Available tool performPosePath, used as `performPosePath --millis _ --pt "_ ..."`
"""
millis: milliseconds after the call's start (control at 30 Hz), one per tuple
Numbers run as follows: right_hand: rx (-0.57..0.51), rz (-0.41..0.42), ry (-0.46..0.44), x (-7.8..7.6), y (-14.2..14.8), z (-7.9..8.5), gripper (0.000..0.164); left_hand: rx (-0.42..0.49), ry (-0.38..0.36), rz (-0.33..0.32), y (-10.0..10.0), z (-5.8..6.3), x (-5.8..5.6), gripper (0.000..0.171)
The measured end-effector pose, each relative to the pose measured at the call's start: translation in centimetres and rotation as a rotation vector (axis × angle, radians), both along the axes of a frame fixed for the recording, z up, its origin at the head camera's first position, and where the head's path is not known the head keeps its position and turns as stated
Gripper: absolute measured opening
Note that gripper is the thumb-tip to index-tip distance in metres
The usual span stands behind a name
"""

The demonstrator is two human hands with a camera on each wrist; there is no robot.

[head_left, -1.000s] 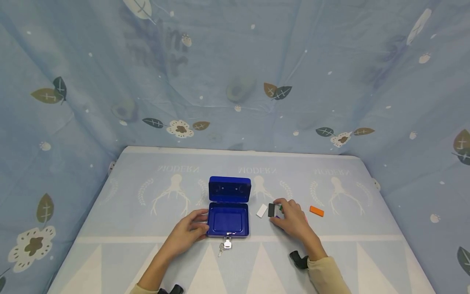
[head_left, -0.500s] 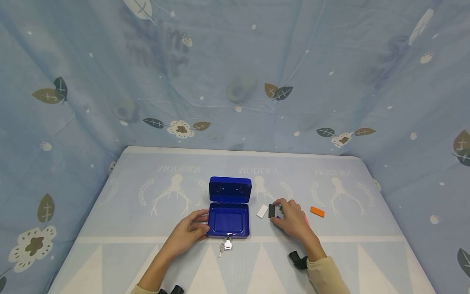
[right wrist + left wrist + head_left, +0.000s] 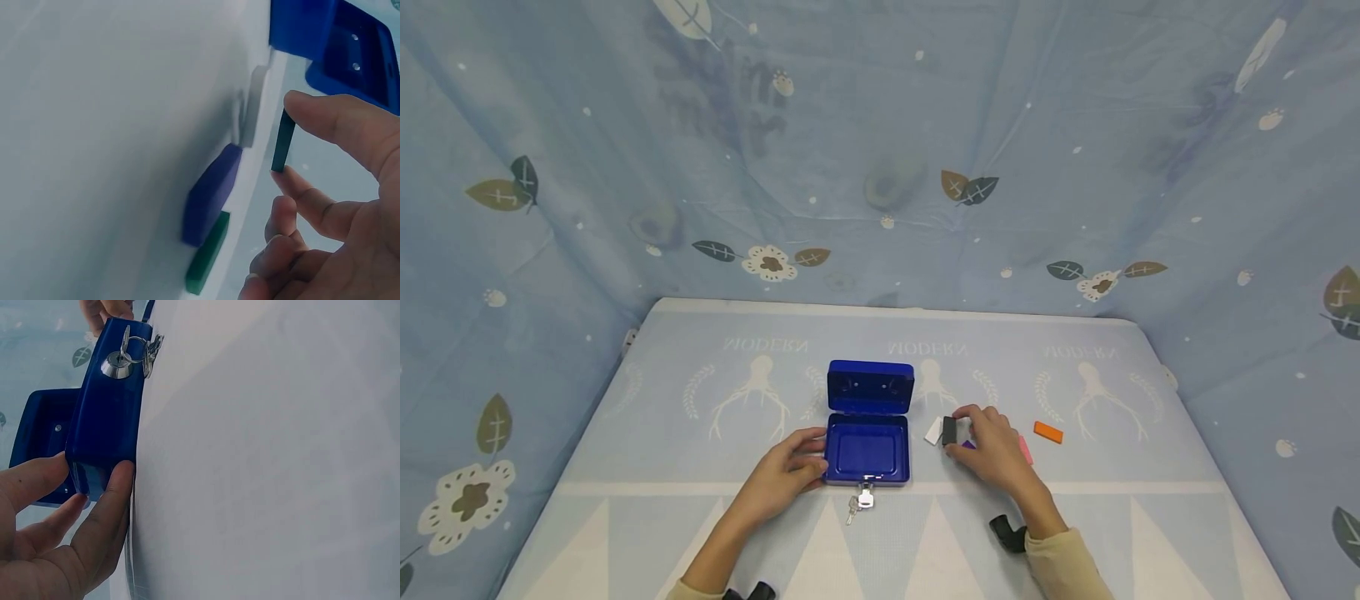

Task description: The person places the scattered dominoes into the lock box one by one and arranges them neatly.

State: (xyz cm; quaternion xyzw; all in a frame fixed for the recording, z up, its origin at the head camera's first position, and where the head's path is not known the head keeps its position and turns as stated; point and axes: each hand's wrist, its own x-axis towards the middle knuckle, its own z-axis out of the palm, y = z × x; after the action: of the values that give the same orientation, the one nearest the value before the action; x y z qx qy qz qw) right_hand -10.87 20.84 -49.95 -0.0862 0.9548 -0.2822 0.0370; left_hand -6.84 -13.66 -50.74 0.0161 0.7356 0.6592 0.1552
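An open blue cash box (image 3: 868, 450) stands on the table with its lid (image 3: 870, 387) tipped back. Keys on a ring (image 3: 139, 350) hang from its front lock. My left hand (image 3: 786, 473) rests its thumb and fingertips against the box's left end. To the right of the box, my right hand (image 3: 996, 450) pinches a dark domino-shaped block (image 3: 950, 431) between thumb and a fingertip. A white block (image 3: 933, 431) lies just left of it, partly overlapped by the dark one. Purple (image 3: 212, 194) and green (image 3: 207, 253) blocks lie close by in the right wrist view.
A pink block (image 3: 1026, 451) shows beside the right hand, partly hidden by it. Farther right lies an orange block (image 3: 1048, 432). Patterned cloth (image 3: 880, 150) hangs behind the table's back edge and along both sides.
My right hand has shifted slightly left with the dark block, which now overlaps the white block in the head view. The left hand and the box have stayed in place.
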Motion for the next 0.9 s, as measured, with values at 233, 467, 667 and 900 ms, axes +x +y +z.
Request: performPosePath --millis 233,467,667,900 --pt "-0.024 0.028 0.031 0.4 -1.1 0.7 0.045 -0.003 0.003 0.004 0.1 0.1 0.1 0.05" --pt "-0.051 0.053 0.061 0.7 -2.4 1.4 0.045 -0.011 0.001 0.003 0.0 0.0 0.0 0.05" --pt "-0.053 0.076 0.077 0.9 -3.7 1.6 0.046 -0.013 0.003 0.005 0.0 -0.1 0.0 0.05" --pt "-0.056 0.12 0.092 1.0 -4.9 1.8 0.046 0.007 0.002 -0.002 0.0 -0.1 0.0 0.05"
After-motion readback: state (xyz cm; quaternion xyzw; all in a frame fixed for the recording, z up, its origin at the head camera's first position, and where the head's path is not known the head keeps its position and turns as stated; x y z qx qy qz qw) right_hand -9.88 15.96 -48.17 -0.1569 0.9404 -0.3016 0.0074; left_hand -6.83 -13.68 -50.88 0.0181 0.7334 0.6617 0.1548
